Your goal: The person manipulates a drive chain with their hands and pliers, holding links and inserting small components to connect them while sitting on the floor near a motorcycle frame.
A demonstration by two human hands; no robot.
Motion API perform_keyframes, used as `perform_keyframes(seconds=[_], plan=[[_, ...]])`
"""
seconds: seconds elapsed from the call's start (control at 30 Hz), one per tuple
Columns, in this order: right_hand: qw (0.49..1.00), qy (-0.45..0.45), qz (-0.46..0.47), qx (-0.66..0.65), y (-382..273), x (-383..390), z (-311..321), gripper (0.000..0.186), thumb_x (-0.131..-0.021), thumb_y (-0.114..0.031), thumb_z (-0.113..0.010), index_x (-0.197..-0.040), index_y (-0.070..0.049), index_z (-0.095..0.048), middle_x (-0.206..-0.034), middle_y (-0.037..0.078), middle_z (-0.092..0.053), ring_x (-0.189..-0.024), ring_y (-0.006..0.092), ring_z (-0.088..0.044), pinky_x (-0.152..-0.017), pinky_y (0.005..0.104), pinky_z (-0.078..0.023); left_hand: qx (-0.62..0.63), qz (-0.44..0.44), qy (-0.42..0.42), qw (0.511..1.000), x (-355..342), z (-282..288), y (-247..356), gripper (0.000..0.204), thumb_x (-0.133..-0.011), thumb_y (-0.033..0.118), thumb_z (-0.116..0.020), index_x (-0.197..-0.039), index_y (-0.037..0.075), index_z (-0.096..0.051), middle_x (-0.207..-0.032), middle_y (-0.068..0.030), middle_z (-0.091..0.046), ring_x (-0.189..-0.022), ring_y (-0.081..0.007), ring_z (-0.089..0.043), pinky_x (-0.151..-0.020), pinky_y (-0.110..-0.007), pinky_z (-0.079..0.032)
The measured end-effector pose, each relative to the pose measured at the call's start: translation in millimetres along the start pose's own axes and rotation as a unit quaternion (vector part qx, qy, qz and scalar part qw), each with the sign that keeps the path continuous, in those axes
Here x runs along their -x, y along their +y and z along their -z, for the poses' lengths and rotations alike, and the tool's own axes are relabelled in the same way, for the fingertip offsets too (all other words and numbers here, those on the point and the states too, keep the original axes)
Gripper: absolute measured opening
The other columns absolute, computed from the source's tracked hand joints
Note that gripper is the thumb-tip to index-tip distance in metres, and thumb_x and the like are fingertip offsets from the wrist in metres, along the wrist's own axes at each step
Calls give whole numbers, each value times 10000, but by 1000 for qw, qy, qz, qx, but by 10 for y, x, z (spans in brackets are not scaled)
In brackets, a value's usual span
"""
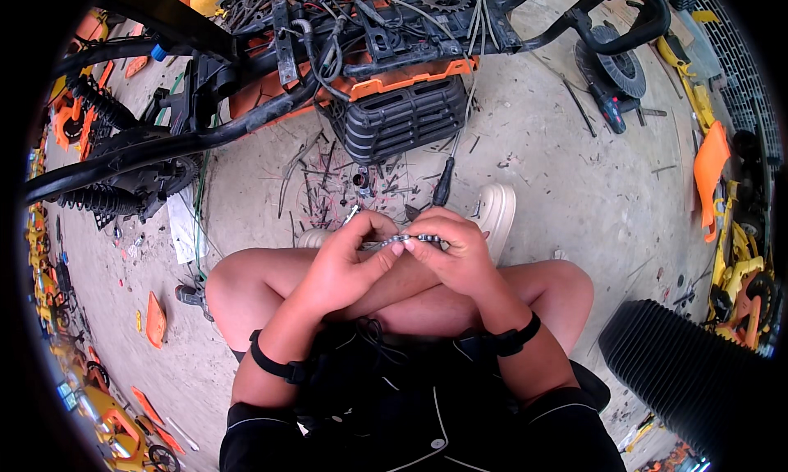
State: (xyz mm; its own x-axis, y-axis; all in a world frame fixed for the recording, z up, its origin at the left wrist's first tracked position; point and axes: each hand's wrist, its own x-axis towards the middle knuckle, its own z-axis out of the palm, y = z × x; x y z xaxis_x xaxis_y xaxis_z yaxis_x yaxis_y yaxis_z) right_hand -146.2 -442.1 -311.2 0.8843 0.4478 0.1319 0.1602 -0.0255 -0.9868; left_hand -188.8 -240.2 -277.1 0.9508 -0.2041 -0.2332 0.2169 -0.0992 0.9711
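Note:
Over my crossed legs, a short run of metal roller chain is stretched between my two hands. My left hand pinches one end with thumb and curled fingers. My right hand grips the other side, its thumb tip almost meeting the left thumb at the middle of the chain. A small shiny piece pokes up beside my left fingers; I cannot tell whether it belongs to the chain. The fingers cover much of the chain's length.
Ahead stands a black vehicle frame with a slatted black box and loose cables. A black-handled tool and scattered scraps lie before my feet. Farther right are a cordless power tool and a wheel. A ribbed black object stands at lower right.

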Motion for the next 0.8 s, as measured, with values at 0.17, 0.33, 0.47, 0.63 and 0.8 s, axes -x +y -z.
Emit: perform_keyframes(seconds=[0.17, 0.33, 0.47, 0.63, 0.8], plan=[[999, -14, -23, -39, -45, -5, 50, 132, -866, -18, -750, -992, 1, -715, -930, 90, -696, -846, 182, -661, -746, 291, -519, -57, 1, -32, 998, 13, -7, 102, 180, -979, 128, -671, -1096, -2, -632, -997, -49, -676, -949, -110, -604, -821, -274, -507], [996, -33, -70, -42, -81, -11, 71, 184, -878, -54, -754, -1051, -1, -721, -943, 105, -718, -868, 182, -672, -758, 287, -523, -25, 10, -3, 1000, 24, -18, 73, 173, -991, 138, -655, -1089, -5, -657, -969, -64, -698, -918, -116, -615, -819, -277, -505], [993, -40, -99, 48, -22, 1, 42, 248, -887, -105, -748, -1114, -9, -717, -951, 135, -721, -882, 244, -683, -781, 336, -537, -52, 20, 37, 998, 10, -21, 69, 178, -992, 131, -647, -1103, -6, -667, -982, -96, -713, -907, -159, -641, -822, -299, -511], [990, -65, -54, 109, 102, 44, -16, 306, -935, -105, -662, -1230, -24, -668, -1005, 180, -685, -912, 358, -653, -811, 398, -530, -116, -8, 56, 992, -13, -23, 74, 179, -970, 111, -651, -1098, -12, -668, -997, -149, -717, -914, -249, -672, -836, -342, -519], [987, -92, -33, 130, 82, 36, -9, 397, -953, -58, -598, -1350, -56, -590, -1104, 200, -654, -978, 387, -631, -847, 420, -517, -167, -23, 67, 983, -17, -30, 62, 184, -957, 119, -652, -1085, -11, -673, -980, -195, -707, -901, -333, -676, -803, -380, -525]])
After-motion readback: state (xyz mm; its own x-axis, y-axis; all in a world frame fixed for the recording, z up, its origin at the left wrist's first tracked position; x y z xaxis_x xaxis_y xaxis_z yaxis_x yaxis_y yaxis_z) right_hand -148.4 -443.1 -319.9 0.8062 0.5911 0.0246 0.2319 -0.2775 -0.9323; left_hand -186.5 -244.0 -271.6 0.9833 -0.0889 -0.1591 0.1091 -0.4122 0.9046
